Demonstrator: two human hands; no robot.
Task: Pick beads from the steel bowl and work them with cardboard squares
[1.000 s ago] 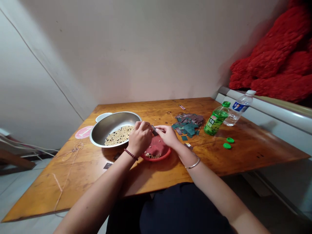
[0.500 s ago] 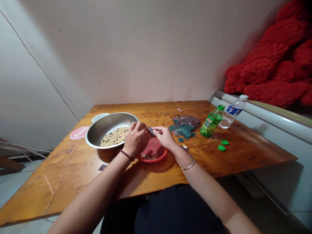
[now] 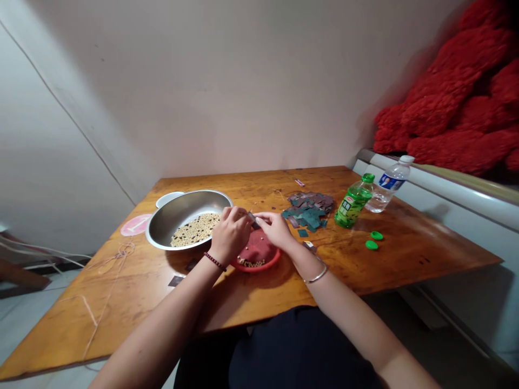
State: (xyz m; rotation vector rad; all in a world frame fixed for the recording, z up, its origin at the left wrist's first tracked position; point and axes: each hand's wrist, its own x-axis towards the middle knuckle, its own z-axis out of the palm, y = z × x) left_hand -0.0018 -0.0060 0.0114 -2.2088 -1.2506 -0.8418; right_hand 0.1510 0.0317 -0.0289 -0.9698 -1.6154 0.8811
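Observation:
My right hand (image 3: 275,231) pinches a small dark square piece (image 3: 253,219), thin like a little pouch, between thumb and fingers. Curled at its left edge are the closed fingers of my left hand (image 3: 231,232); their tips are partly hidden. Both hands are above a red mesh basket (image 3: 277,260) with light beans (image 3: 252,263) along its near side. Left of them, a steel basin (image 3: 162,222) tilts and holds many light beans mixed with dark ones (image 3: 194,229).
A pile of green and purple-brown squares (image 3: 310,210) lies to the right. Beyond it stand a green bottle (image 3: 351,205) and a clear water bottle (image 3: 387,189), near two green caps (image 3: 372,245). Loose string (image 3: 106,300) and a pink round disc (image 3: 134,225) are at left.
The view has shifted slightly, so the table items sit a little further right. Both hands stay at the dark square piece, which is tilted a bit differently.

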